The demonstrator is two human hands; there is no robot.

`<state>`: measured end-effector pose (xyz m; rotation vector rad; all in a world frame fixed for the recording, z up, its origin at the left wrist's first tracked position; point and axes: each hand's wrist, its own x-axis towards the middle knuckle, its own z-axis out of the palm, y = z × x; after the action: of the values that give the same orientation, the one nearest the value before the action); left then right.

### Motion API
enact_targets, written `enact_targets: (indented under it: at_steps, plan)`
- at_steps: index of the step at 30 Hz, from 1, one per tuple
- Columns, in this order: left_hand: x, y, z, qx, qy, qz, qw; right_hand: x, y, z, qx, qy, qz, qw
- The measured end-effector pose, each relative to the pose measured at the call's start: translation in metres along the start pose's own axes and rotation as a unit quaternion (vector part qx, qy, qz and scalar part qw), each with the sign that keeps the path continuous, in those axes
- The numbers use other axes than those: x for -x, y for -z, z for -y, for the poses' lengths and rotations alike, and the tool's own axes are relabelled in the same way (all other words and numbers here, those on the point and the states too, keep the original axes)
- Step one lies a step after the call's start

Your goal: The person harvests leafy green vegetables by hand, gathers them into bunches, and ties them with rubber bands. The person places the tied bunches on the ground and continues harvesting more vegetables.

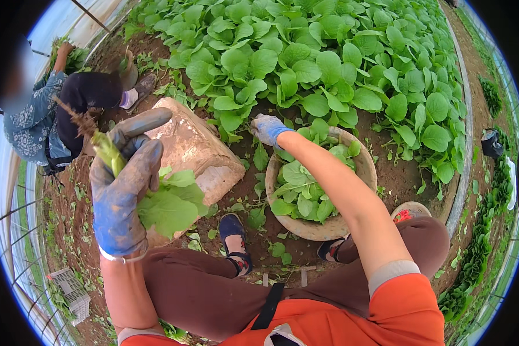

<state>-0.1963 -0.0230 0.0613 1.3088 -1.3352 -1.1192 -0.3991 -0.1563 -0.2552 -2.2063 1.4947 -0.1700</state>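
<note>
Greens (328,66) stand dense up front, more lie loose in the basin (305,232) at their near edge. Right grip (268,130) is just beside the basin's rim, fingers partly hidden, can't tell if it's closed on anything. Left grip (121,199) pinches one plant (173,205) by the stem, root end up, leaves down. I'd hold stem only, spare the leaves, keep roots off the basin

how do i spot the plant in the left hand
From the wide leafy crop at the top, go down and left to the gloved left hand. The plant it grips has leaves at one end and exposed brown roots at the other, where the crop shows none.
</note>
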Motion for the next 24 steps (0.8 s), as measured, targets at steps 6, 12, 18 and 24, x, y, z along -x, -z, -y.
enact_targets:
  at_steps: [6, 12, 18, 24]
  plan:
    - [-0.007, 0.013, 0.011, -0.077, 0.007, -0.018, 0.997, -0.080, -0.045, -0.043, 0.424, 0.038, 0.081, 0.901]
    - [-0.017, 0.012, 0.017, -0.066, 0.025, -0.024, 0.997, -0.104, -0.055, -0.081, 0.471, -0.049, 0.149, 0.868]
    - [-0.014, 0.009, 0.013, 0.006, 0.086, 0.007, 0.996, -0.075, -0.052, -0.063, 0.462, -0.048, 0.185, 0.866]
    - [-0.006, -0.008, 0.013, -0.028, 0.035, 0.067, 0.997, -0.048, 0.004, -0.048, 0.292, -0.162, 0.150, 0.930]
